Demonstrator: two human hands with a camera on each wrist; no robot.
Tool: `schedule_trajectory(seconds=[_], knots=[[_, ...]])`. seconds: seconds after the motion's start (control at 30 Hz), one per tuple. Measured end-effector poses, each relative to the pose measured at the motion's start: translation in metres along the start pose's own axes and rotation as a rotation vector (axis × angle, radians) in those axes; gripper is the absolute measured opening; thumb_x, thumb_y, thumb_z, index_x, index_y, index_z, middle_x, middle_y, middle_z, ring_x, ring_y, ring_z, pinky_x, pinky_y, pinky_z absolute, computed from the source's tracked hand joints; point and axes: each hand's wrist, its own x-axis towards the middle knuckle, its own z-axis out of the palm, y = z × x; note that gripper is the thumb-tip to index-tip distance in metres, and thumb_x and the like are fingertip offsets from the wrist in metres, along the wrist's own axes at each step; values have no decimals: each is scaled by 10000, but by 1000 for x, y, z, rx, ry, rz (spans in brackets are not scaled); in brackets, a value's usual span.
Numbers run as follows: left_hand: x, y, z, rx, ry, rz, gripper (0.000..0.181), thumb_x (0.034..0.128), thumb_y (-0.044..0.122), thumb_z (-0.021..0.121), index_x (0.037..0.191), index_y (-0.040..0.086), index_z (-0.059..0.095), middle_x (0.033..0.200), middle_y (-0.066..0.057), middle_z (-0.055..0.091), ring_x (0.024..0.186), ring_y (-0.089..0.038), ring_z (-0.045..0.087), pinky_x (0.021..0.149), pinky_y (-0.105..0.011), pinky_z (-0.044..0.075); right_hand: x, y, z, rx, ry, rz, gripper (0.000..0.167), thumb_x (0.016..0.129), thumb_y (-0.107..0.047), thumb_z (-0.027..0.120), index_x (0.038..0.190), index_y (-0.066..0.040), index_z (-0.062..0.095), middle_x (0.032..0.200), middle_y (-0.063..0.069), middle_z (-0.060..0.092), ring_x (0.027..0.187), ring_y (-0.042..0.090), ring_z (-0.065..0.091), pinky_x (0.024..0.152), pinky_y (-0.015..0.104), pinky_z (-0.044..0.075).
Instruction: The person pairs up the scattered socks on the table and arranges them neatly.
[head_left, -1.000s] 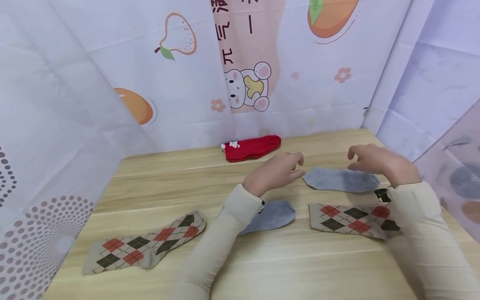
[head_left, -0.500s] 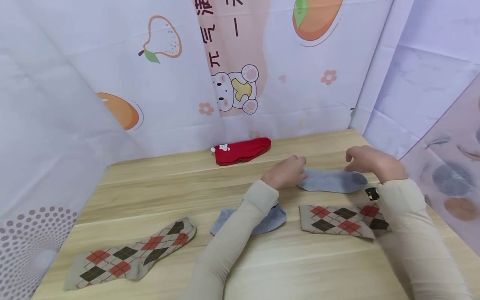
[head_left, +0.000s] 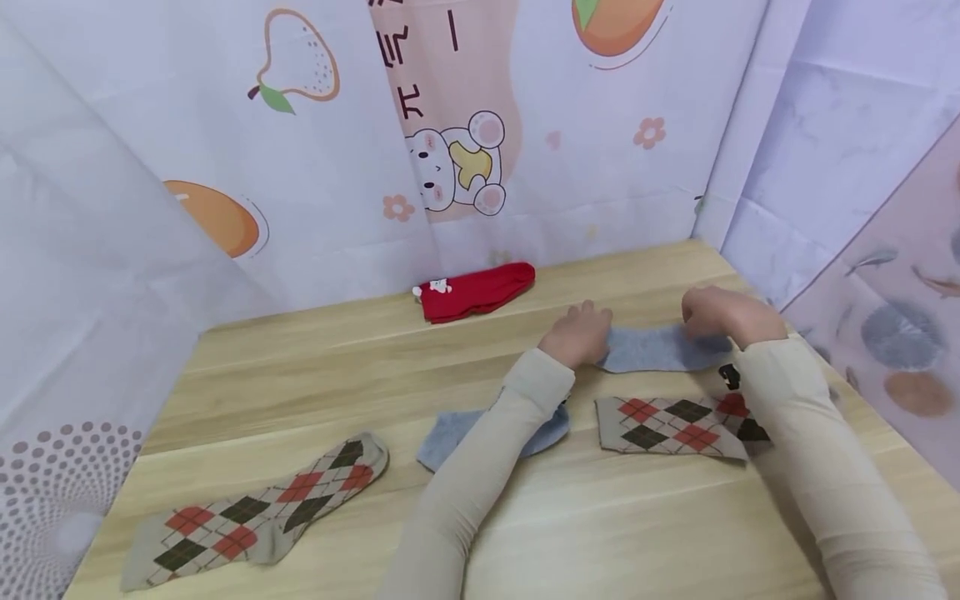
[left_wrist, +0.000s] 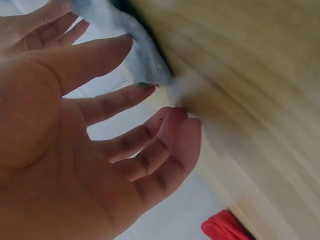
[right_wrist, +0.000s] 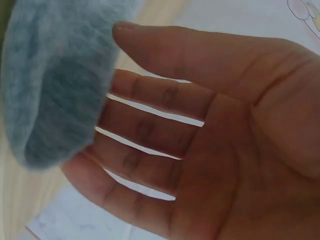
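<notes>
At the right rear of the table, both hands are on one grey-blue ankle sock (head_left: pixel 645 350). My left hand (head_left: pixel 579 335) pinches its left end; in the left wrist view the thumb and index finger of the left hand (left_wrist: pixel 85 145) meet at the edge of the sock (left_wrist: pixel 145 55). My right hand (head_left: pixel 733 317) grips the other end. Up close, the right hand (right_wrist: pixel 215 135) has its thumb on the near edge of the sock (right_wrist: pixel 60 90) and its other fingers behind it. A second grey-blue sock (head_left: pixel 442 435) lies partly hidden under my left forearm.
One argyle sock (head_left: pixel 255 517) lies at front left; another argyle sock (head_left: pixel 667 427) lies just in front of the held sock, partly covered by my right sleeve. A red sock (head_left: pixel 476 293) lies near the back edge. Printed curtains (head_left: pixel 322 242) enclose the wooden table (head_left: pixel 300 375).
My left hand has moved right and down onto the sock's left end. My right hand has lowered onto its right end and closed on it. The view has shifted slightly right.
</notes>
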Motion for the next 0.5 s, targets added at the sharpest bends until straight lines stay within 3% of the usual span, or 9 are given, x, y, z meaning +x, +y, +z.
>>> schedule_trajectory(seconds=[0.13, 0.27, 0.43, 0.5], knots=[[0, 4, -3, -31, 42, 21, 309, 970, 164, 559, 1279, 141, 560, 1207, -67, 543, 1048, -222, 533, 800, -340, 487, 3, -1, -1, -10, -26, 11, 228, 739, 57, 486, 649, -137, 405, 611, -21, 334, 558, 138, 337, 517, 285, 319], [2, 0, -3, -114, 34, 84, 207, 950, 117, 592, 1151, 123, 547, 1040, -26, 557, 903, -165, 531, 706, -277, 460, 4, 0, -1, -22, -29, -17, 225, 754, 56, 457, 646, -135, 409, 608, -20, 346, 565, 140, 348, 532, 288, 328], [4, -16, -4, -282, 62, 167, 73, 960, 45, 558, 978, 98, 513, 828, -4, 482, 737, -136, 448, 604, -227, 380, 1, -1, -5, -16, 24, -71, 130, 859, 14, 464, 764, -27, 543, 688, 36, 480, 629, 174, 445, 577, 319, 384], [3, -23, -7, -320, 87, 177, 73, 957, 30, 548, 926, 87, 516, 793, -3, 455, 720, -136, 420, 603, -226, 365, -2, -2, -8, 1, 52, -78, 110, 897, 1, 478, 897, 37, 582, 770, 91, 549, 655, 197, 512, 589, 337, 419]])
